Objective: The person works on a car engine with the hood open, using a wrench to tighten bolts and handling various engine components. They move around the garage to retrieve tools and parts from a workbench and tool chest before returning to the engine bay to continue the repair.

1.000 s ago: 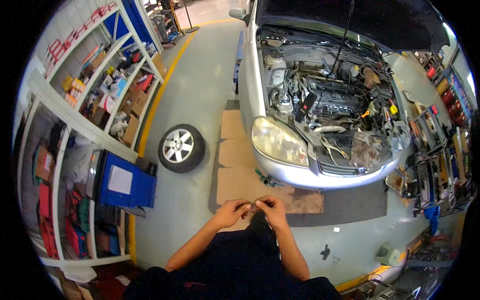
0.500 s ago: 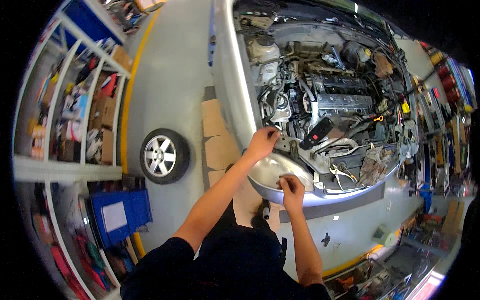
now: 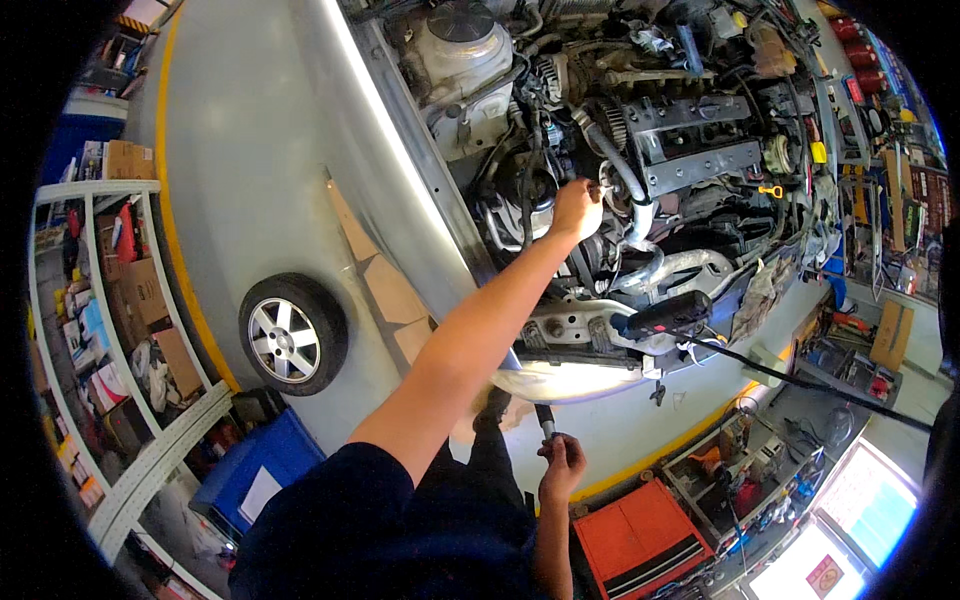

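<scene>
My left hand (image 3: 577, 210) reaches into the engine bay (image 3: 700, 150) of the silver car, at the pulley area beside a pale hose (image 3: 638, 215). Its fingers are bent together; what they pinch is too small to make out. My right hand (image 3: 562, 464) is low in front of the headlight (image 3: 565, 385), with fingers curled just below a grey-tipped dark cylinder (image 3: 547, 425); what it holds, if anything, I cannot make out. A dark handheld device (image 3: 665, 318) lies on the front edge of the bay.
A loose wheel (image 3: 292, 335) lies on the floor at the left, near cardboard (image 3: 390, 290), shelving (image 3: 160, 450) and a blue bin (image 3: 250, 470). A red tool cabinet (image 3: 640, 540) and a cluttered bench (image 3: 740, 470) stand at the lower right.
My hands, together a second ago, have separated. The left has moved up into the engine bay and the right down beside the bumper. The view has shifted closer over the engine.
</scene>
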The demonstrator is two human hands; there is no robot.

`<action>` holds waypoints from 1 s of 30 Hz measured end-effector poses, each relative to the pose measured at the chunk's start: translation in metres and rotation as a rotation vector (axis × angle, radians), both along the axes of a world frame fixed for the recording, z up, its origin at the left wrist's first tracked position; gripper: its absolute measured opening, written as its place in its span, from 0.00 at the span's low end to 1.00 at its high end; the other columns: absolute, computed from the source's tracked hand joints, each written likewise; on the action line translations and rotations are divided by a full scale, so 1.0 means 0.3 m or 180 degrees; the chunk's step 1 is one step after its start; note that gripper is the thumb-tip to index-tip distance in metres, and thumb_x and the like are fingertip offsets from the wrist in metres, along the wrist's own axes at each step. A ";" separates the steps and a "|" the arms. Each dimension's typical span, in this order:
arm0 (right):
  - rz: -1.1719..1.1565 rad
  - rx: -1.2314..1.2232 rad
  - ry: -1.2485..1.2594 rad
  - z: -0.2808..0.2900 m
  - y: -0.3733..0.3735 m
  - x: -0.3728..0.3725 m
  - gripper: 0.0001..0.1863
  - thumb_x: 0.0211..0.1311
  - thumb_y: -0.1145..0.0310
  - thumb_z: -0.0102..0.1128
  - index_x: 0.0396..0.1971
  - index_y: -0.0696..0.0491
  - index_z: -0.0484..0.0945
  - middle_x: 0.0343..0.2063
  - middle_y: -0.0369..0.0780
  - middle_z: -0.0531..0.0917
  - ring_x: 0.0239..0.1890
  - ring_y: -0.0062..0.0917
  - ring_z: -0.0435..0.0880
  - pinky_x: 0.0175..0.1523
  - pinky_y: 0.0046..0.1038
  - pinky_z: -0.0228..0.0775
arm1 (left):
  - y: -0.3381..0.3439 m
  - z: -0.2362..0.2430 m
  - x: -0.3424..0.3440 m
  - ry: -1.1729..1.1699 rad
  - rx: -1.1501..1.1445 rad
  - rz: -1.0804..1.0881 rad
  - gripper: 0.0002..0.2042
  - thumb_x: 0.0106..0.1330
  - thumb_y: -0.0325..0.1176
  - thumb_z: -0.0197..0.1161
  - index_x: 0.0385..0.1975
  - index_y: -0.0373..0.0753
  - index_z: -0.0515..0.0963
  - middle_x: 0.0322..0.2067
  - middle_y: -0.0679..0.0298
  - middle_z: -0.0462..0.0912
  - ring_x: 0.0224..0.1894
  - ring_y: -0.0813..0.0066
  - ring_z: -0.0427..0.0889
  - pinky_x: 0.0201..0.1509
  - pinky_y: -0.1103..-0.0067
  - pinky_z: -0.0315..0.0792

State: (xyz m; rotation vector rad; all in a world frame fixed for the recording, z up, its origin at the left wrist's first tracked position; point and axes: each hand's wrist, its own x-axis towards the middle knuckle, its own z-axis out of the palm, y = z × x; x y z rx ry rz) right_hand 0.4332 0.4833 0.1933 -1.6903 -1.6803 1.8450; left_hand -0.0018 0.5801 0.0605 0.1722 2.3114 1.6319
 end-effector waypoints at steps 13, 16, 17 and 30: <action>0.0156 0.0050 -0.0276 0.037 -0.034 -0.155 0.09 0.70 0.72 0.55 0.36 0.64 0.78 0.29 0.43 0.82 0.29 0.25 0.81 0.37 0.27 0.76 | 0.030 -0.074 -0.026 -0.0319 0.0061 -0.0400 0.16 0.68 0.41 0.53 0.30 0.36 0.83 0.32 0.44 0.83 0.35 0.43 0.82 0.41 0.59 0.76; 0.0096 0.0084 -0.0262 0.039 -0.024 -0.143 0.09 0.70 0.72 0.55 0.36 0.64 0.78 0.29 0.43 0.82 0.29 0.25 0.81 0.37 0.27 0.76 | 0.055 -0.101 -0.022 -0.1338 0.0896 -0.0118 0.18 0.70 0.43 0.54 0.27 0.34 0.82 0.30 0.43 0.83 0.35 0.42 0.82 0.40 0.58 0.75; 0.0034 0.0068 -0.0271 0.039 -0.032 -0.137 0.09 0.70 0.72 0.55 0.36 0.64 0.78 0.29 0.43 0.82 0.29 0.25 0.81 0.37 0.27 0.76 | 0.043 -0.066 -0.018 -0.1743 0.0987 -0.0160 0.18 0.69 0.43 0.55 0.27 0.34 0.82 0.30 0.43 0.83 0.35 0.42 0.82 0.40 0.58 0.75; -0.0141 0.0009 -0.0286 0.031 -0.049 -0.071 0.09 0.69 0.72 0.56 0.39 0.63 0.79 0.29 0.43 0.84 0.29 0.24 0.83 0.39 0.26 0.78 | 0.060 -0.095 0.007 0.0110 0.0377 -0.0170 0.16 0.69 0.42 0.58 0.28 0.34 0.80 0.24 0.49 0.82 0.30 0.45 0.82 0.35 0.61 0.73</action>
